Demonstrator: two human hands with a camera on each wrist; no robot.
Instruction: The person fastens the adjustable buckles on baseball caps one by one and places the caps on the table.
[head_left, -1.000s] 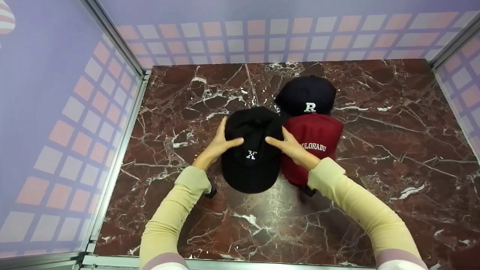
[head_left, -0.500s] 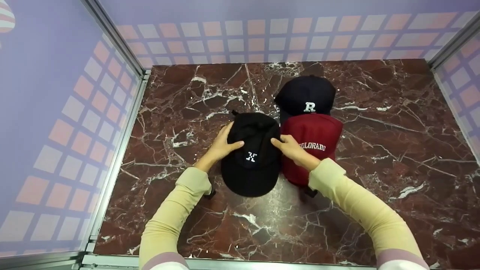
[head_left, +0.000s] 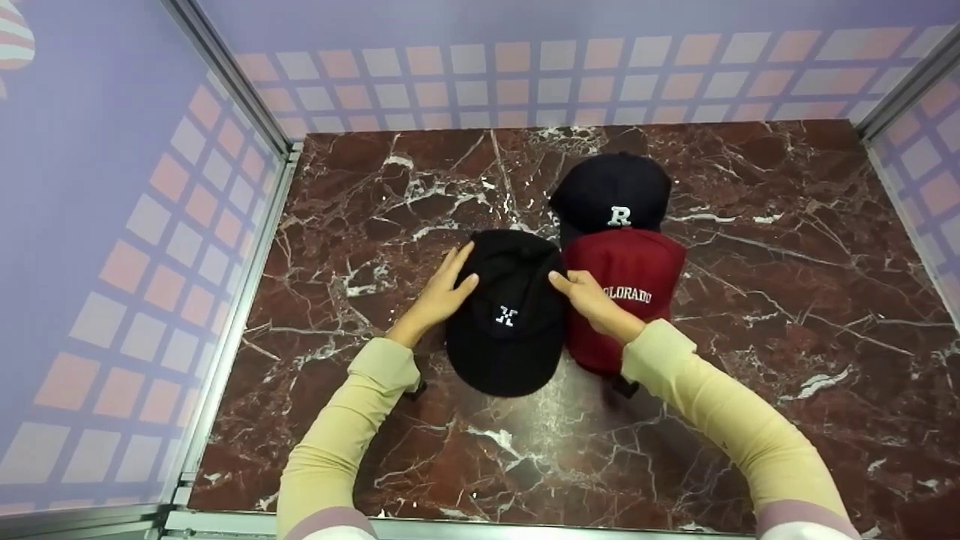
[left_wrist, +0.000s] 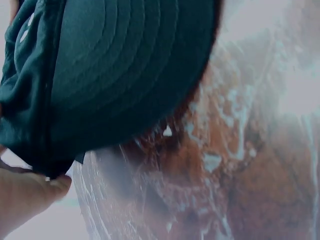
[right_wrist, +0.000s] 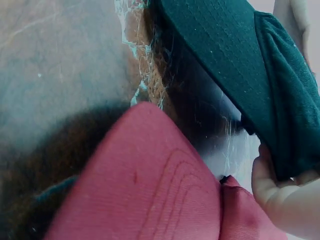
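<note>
A black baseball cap (head_left: 517,292) with a small white emblem lies between the two hands in the head view, its visor toward the person. My left hand (head_left: 444,294) holds its left side, thumb over the crown's edge and fingers along the side. On the other side my right hand (head_left: 592,300) grips the rim, thumb on top; the right wrist view shows its fingers curled under the black cap (right_wrist: 295,110). A red cap (head_left: 626,262) lettered "COLORADO" lies right beside it, partly behind the right hand. A dark navy cap (head_left: 615,187) with a white R sits behind the red one.
The caps are on a dark red marbled tabletop (head_left: 787,300). Purple panels with pink and white squares stand at the back (head_left: 525,45) and on both sides, with a metal rail (head_left: 247,315) along the left edge.
The black cap has come slightly toward the person and its crown has tipped lower. My left thumb has drawn back toward the cap's edge, and the right thumb has shifted right.
</note>
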